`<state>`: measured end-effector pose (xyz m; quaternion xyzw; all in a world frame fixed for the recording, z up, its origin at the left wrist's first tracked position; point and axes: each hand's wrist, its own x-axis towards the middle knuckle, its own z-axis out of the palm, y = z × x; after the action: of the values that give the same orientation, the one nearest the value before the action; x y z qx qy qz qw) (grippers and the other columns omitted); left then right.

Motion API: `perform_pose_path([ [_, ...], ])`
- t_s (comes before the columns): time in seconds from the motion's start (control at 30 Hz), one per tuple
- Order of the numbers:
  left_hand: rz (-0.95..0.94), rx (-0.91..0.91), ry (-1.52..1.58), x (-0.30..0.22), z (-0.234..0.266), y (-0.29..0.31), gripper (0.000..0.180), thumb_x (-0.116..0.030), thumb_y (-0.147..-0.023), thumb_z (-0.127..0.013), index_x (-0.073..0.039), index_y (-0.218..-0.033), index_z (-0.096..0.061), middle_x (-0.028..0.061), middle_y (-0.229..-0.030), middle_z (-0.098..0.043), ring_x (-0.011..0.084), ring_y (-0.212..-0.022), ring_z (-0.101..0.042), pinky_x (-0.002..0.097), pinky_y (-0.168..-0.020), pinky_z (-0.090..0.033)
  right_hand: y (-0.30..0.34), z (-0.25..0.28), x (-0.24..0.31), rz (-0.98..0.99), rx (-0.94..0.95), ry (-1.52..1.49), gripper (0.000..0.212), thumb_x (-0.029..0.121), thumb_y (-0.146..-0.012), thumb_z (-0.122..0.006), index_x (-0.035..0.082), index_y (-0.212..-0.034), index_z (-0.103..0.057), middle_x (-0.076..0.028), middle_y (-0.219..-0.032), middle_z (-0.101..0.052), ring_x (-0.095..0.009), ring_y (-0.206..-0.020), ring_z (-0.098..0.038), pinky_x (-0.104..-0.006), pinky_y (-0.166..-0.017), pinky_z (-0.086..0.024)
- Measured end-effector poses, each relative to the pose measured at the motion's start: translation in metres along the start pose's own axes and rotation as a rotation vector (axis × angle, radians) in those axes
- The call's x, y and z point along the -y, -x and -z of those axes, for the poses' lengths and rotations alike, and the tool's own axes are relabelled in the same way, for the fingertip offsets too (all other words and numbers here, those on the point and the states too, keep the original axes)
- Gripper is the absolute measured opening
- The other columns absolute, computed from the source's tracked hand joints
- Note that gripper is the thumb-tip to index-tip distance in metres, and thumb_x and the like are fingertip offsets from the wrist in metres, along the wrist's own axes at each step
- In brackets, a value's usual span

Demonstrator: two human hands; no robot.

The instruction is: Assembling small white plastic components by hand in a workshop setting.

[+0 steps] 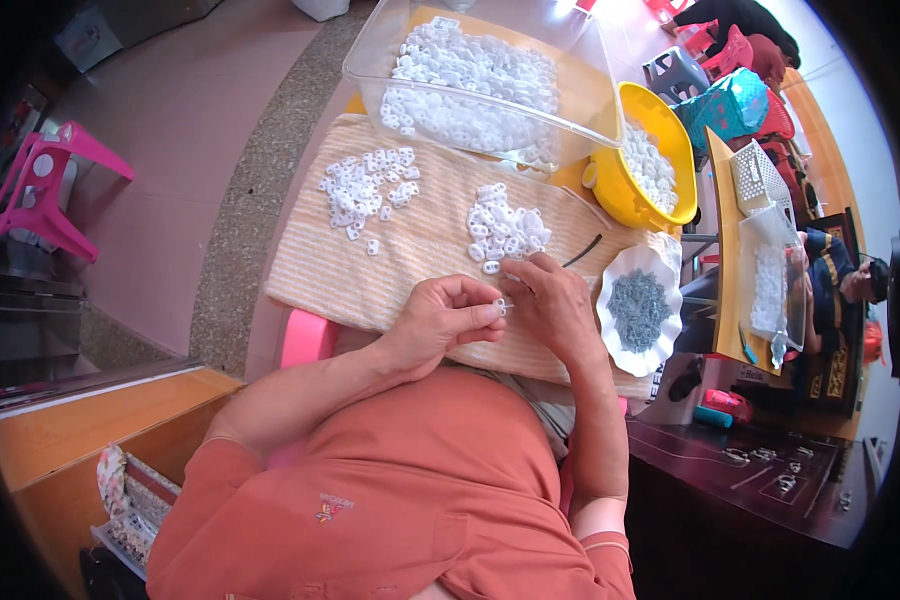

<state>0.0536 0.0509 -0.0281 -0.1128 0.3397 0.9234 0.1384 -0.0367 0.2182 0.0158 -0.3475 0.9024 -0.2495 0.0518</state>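
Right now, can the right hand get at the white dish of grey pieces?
Probably yes: the right hand lies just left of the white dish, with only bare cloth between; its fingers pinch a small white piece.

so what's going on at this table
A person in an orange shirt holds a small white plastic piece between the left hand and right hand, over a striped cloth. Two heaps of similar white pieces lie on the cloth. A white dish of grey parts sits to the right, a clear bin of white pieces beyond.

2 piles (pixel 370 188) on towel (pixel 310 270), tub (pixel 370 60) behind, plate (pixel 670 262) right
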Motion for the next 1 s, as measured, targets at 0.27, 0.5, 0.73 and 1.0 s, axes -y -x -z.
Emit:
perform_pose_path([
  [0.27, 0.008, 0.004, 0.042, -0.001, 0.002, -0.001, 0.014, 0.000, -0.088, -0.064, -0.002, -0.102, -0.062, 0.0062, -0.092, -0.066, 0.0154, -0.084, -0.067, 0.0294, -0.078, -0.059, 0.002, 0.004, -0.008, 0.082, 0.065, -0.038, 0.028, 0.009, -0.082, -0.066, 0.006, -0.110, -0.065, -0.015, -0.089, -0.062, -0.032, -0.081, -0.062, -0.0386, -0.072, -0.049],
  [0.5, 0.006, 0.002, 0.047, -0.001, 0.002, -0.002, 0.015, 0.000, -0.088, -0.064, -0.001, -0.103, -0.062, 0.0071, -0.092, -0.067, 0.0159, -0.083, -0.067, 0.0294, -0.078, -0.059, 0.018, -0.006, -0.019, -0.194, 0.034, -0.560, 0.028, 0.000, -0.083, -0.069, 0.000, -0.110, -0.064, -0.003, -0.088, -0.065, -0.010, -0.078, -0.061, -0.0265, -0.069, -0.050],
  [0.73, 0.005, -0.008, 0.041, -0.001, 0.000, -0.002, 0.015, 0.000, -0.088, -0.063, -0.002, -0.102, -0.063, 0.0081, -0.093, -0.067, 0.0164, -0.083, -0.067, 0.0288, -0.077, -0.059, 0.032, -0.022, -0.018, -0.278, -0.004, -1.128, 0.031, 0.000, -0.084, -0.069, -0.003, -0.114, -0.060, -0.007, -0.092, -0.068, -0.012, -0.082, -0.065, -0.0236, -0.072, -0.054],
  [1.0, 0.007, -0.015, 0.021, -0.001, 0.000, -0.002, 0.014, 0.000, -0.088, -0.063, -0.002, -0.102, -0.063, 0.0084, -0.097, -0.067, 0.0158, -0.083, -0.067, 0.0279, -0.076, -0.059, 0.035, -0.029, -0.020, -0.277, -0.020, -1.219, 0.030, -0.002, -0.085, -0.067, -0.004, -0.114, -0.060, -0.010, -0.095, -0.068, -0.017, -0.083, -0.067, -0.0275, -0.073, -0.056],
])
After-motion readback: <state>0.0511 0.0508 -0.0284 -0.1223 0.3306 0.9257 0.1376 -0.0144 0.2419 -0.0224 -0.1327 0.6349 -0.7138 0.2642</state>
